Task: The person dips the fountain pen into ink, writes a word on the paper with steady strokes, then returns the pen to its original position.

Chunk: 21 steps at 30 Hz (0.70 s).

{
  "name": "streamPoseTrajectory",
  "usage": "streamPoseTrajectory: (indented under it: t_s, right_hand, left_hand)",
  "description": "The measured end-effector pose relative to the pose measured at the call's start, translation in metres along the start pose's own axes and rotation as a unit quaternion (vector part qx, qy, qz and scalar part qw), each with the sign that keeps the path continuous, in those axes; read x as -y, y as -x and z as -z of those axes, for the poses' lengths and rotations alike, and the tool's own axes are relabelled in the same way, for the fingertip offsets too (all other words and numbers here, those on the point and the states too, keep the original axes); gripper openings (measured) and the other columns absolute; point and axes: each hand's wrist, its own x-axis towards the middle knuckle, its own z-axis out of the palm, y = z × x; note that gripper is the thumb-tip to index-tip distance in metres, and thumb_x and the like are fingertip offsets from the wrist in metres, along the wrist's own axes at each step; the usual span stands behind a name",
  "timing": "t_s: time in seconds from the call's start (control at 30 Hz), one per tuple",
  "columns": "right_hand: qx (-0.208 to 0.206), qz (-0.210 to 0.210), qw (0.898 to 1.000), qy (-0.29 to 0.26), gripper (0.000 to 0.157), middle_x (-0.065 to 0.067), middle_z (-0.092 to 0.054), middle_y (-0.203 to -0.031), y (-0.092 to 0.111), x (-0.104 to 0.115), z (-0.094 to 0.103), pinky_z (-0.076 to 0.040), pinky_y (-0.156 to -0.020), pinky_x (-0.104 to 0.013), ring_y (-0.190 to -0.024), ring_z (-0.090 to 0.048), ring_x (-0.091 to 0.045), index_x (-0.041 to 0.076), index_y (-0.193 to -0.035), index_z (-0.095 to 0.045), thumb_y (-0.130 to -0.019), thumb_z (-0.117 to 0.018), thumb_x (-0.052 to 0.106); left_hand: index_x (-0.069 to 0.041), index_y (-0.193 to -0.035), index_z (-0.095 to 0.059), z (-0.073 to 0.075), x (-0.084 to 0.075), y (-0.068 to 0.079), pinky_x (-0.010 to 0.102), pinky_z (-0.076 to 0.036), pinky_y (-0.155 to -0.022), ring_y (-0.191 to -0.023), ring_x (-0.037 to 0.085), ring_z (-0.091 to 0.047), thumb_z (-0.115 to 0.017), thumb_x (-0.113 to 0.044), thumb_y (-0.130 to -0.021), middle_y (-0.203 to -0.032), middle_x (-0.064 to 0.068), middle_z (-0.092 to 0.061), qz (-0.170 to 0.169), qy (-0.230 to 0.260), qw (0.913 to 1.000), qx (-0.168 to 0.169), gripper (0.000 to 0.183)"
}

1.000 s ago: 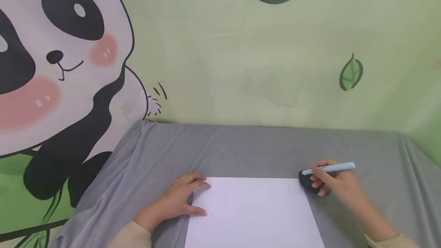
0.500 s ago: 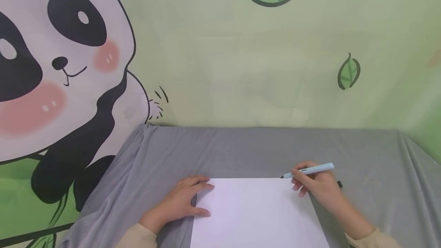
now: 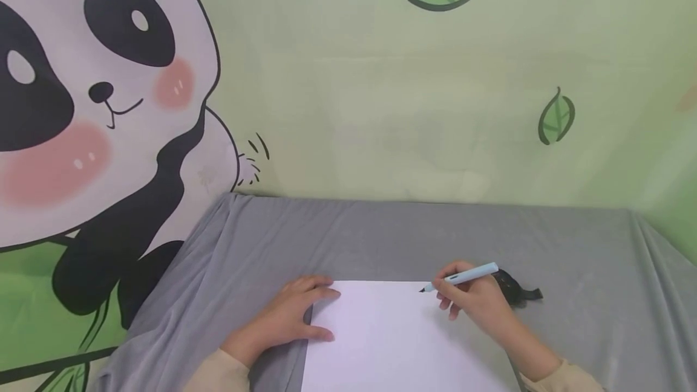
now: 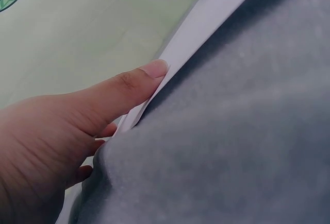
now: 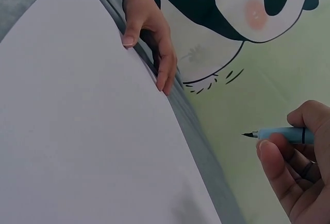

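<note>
My right hand [image 3: 479,301] pinches a light blue fountain pen [image 3: 476,272] between thumb and fingers. Its dark nib points left, over the upper right part of a blank white sheet of paper [image 3: 376,337]. In the right wrist view the pen's nib [image 5: 250,135] is uncapped and bare. My left hand [image 3: 285,313] rests at the sheet's upper left corner, thumb and fingers spread along its left edge. The left wrist view shows the thumb [image 4: 129,87] lying on the paper's edge [image 4: 196,33].
A glossy black object [image 3: 509,286] with a narrow tail lies behind the right hand, just right of the paper. Grey cloth [image 3: 370,235] covers the table. Behind it stands a pale green wall [image 3: 337,107] with a painted panda [image 3: 185,168] and leaves.
My right hand has moved left with the pen, from over the black object to above the paper, leaving that object uncovered. My left hand has stayed at the sheet's edge.
</note>
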Motion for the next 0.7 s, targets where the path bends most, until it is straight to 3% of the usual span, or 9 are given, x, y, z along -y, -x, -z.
streamPoseTrajectory:
  t_s: [0.27, 0.47, 0.7]
  right_hand:
    - [0.02, -0.008, 1.0, -0.008, 0.019, -0.02, -0.067, -0.073, -0.003, -0.003, -0.017, -0.054, -0.049, -0.031, -0.056, -0.064, -0.007, -0.009, -0.094, -0.061, -0.089, -0.065, 0.009]
    - [0.039, 0.009, 0.999, -0.011, 0.018, -0.018, -0.068, -0.073, -0.004, -0.006, -0.027, -0.054, -0.047, -0.031, -0.056, -0.064, -0.007, -0.009, -0.094, -0.061, -0.09, -0.064, 0.009]
    - [0.04, -0.002, 0.999, -0.008, 0.017, -0.018, -0.067, -0.072, -0.003, -0.014, -0.038, -0.054, -0.048, -0.03, -0.054, -0.063, -0.007, -0.007, -0.093, -0.06, -0.09, -0.064, 0.01]
  left_hand:
    - [-0.018, -0.127, -0.061, 0.002, 0.0, 0.002, 0.055, -0.034, -0.106, -0.131, 0.031, -0.046, -0.078, -0.048, -0.072, -0.139, 0.007, -0.053, -0.005, -0.008, 0.9999, -0.005, 0.065]
    - [-0.017, -0.127, -0.061, 0.002, 0.0, 0.003, 0.055, -0.034, -0.106, -0.131, 0.031, -0.046, -0.078, -0.048, -0.072, -0.14, 0.008, -0.053, -0.002, -0.01, 0.9999, -0.004, 0.066]
    - [-0.018, -0.128, -0.061, 0.003, -0.001, 0.002, 0.054, -0.033, -0.107, -0.132, 0.03, -0.045, -0.078, -0.047, -0.072, -0.141, 0.007, -0.052, 0.0, -0.013, 0.9999, -0.001, 0.065]
